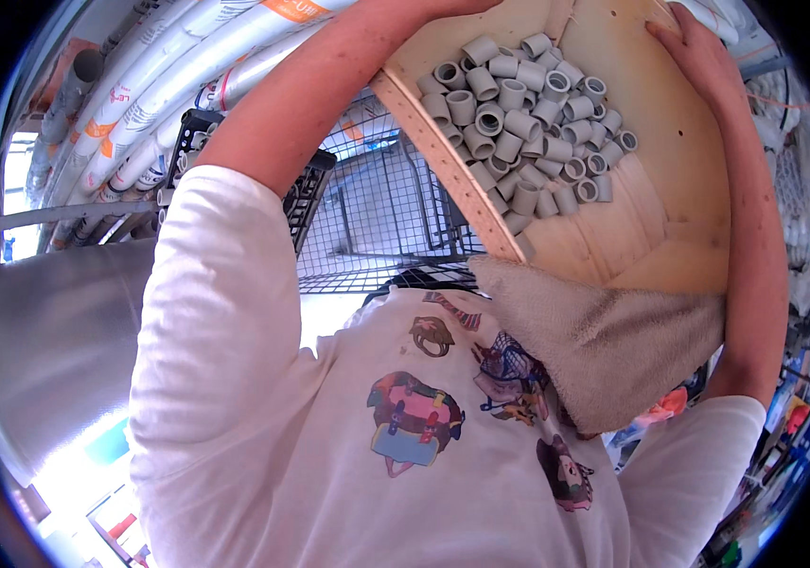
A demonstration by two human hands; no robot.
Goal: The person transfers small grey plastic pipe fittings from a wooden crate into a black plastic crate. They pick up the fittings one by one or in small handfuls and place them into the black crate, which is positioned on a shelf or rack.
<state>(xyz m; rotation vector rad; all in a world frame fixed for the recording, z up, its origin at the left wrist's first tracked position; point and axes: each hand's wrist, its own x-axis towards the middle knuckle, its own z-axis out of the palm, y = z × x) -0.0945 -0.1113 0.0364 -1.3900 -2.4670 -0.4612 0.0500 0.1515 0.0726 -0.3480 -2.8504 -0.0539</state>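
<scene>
A heap of short, grey, hollow plastic pipe couplings (pixel 523 123) lies on a pale yellowish-brown wooden board (pixel 684 204), close along its left edge and toward the middle. Some couplings stand with their round openings facing up, others rest on their sides, and many touch or overlap; a few at the right of the heap sit looser. A light wooden strip (pixel 452 166) dotted with small holes forms the board's left edge. A fluffy grey-brown towel (pixel 604 331) covers the near edge and hangs down toward the person's white T-shirt (pixel 235 379), which is printed with coloured cartoon pictures.

The left forearm (pixel 320 90) reaches up past the left edge of the board. The left hand (pixel 466 5) is mostly cut off at the top of the view, beyond the heap, so I cannot tell how its fingers stand. The right hand (pixel 705 62) is at the far part of the board's right edge, well apart from the couplings, its thumb pointing inward over the wood; whether it grips the edge, I cannot tell.

Left of the board are a black wire mesh basket (pixel 377 194), a black plastic crate (pixel 310 194) and a slanting stack of long white pipes (pixel 164 90) with orange markings.
</scene>
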